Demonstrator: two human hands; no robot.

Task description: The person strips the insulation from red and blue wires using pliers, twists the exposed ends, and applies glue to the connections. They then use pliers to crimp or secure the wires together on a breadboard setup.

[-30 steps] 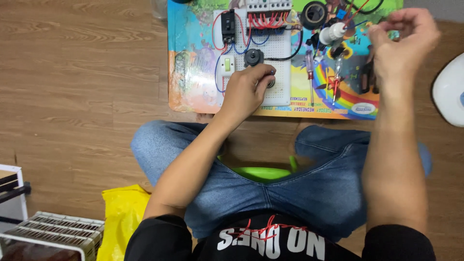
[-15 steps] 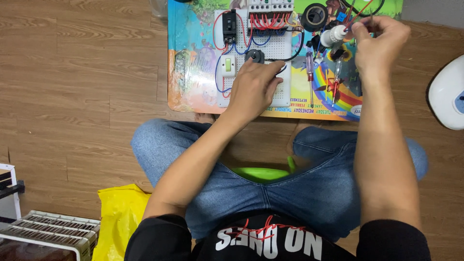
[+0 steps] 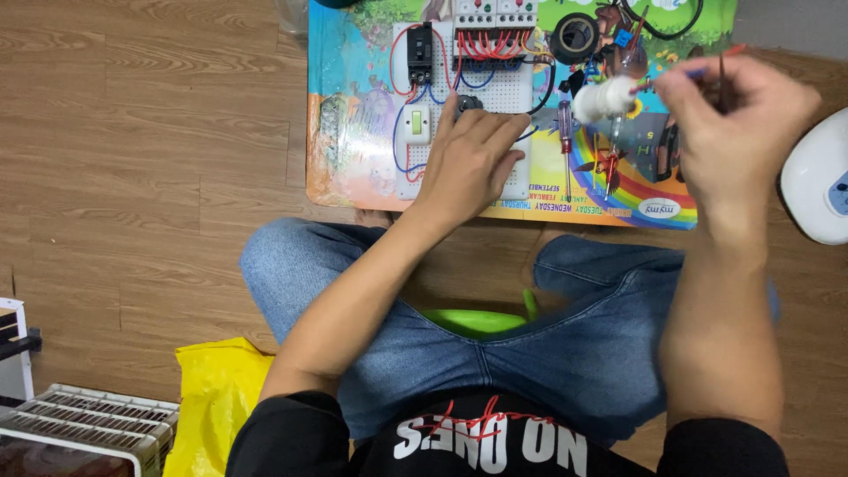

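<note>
I sit cross-legged on a wooden floor at a colourful board (image 3: 353, 150) that carries a white perforated panel (image 3: 442, 84) with wired parts. My left hand (image 3: 473, 163) lies flat on the panel, its fingertips beside a small black round part (image 3: 466, 103) and right of a white switch (image 3: 417, 124). My right hand (image 3: 733, 132) hovers over the board's right end, pinching thin red and blue wires (image 3: 720, 75). Just left of it is a white lamp holder (image 3: 603, 97).
On the panel sit a black breaker (image 3: 420, 53) and a row of breakers with red wires (image 3: 490, 26). A black tape roll (image 3: 574, 37) and a screwdriver (image 3: 565, 132) lie on the board. A white device (image 3: 817, 185) is right, a yellow bag (image 3: 216, 397) and white rack (image 3: 88, 433) lower left.
My right hand went left toward the lamp holder, then came back right and nearer to me with the wires. My left hand has stayed on the panel.
</note>
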